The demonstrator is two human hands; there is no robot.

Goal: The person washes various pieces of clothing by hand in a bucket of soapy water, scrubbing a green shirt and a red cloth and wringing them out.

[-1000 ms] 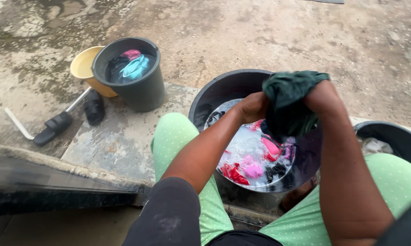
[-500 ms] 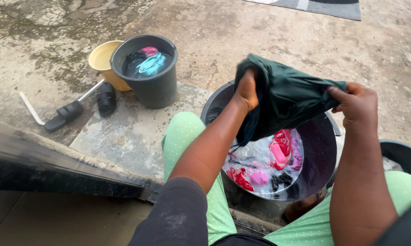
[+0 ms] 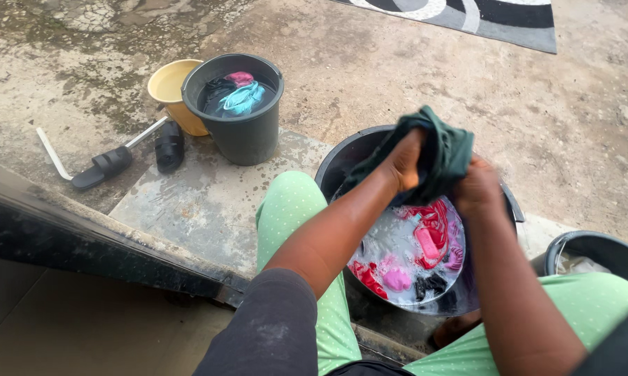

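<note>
Both hands (image 3: 443, 177) grip green cloth (image 3: 445, 150) over basin (image 3: 342, 157)

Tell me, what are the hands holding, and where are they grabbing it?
Both hands, left and right, grip a dark green cloth, bunched between them above the basin.

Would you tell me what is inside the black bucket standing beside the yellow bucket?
The black bucket holds water with a turquoise cloth, a pink cloth and dark cloth. Anything beneath them is covered, and the bottom cannot be seen.
</note>
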